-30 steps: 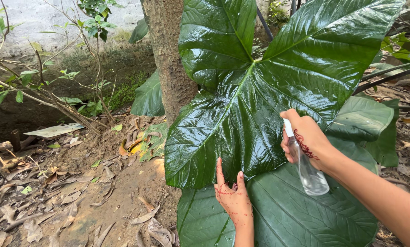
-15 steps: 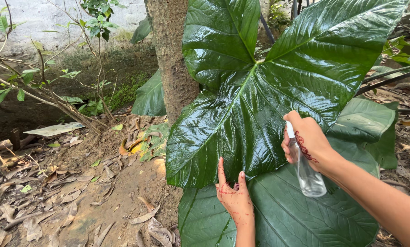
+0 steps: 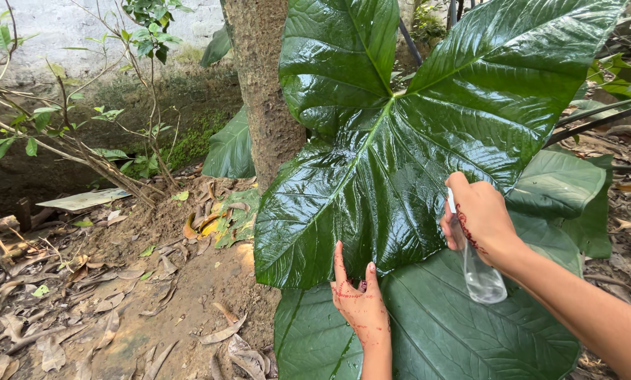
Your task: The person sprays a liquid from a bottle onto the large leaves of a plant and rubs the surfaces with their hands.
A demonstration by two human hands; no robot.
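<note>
A huge glossy wet green leaf (image 3: pixel 400 134) hangs in front of me. My left hand (image 3: pixel 360 302), marked with red henna, holds the leaf's lower edge, its fingers reaching up behind the leaf and the thumb showing in front. My right hand (image 3: pixel 479 214) grips a small clear spray bottle (image 3: pixel 481 274) by its top, nozzle pointed at the leaf's lower right part. The bottle hangs below my fist.
A rough tree trunk (image 3: pixel 262 91) stands just behind the leaf. A second big leaf (image 3: pixel 442 331) lies underneath, others (image 3: pixel 556 184) at right. Bare soil with dry fallen leaves (image 3: pixel 118 302) spreads to the left, with thin branches (image 3: pixel 69 134) and a pale wall (image 3: pixel 69 24) beyond.
My right hand with the spray bottle has shifted slightly right and down. My left hand stays on the leaf edge.
</note>
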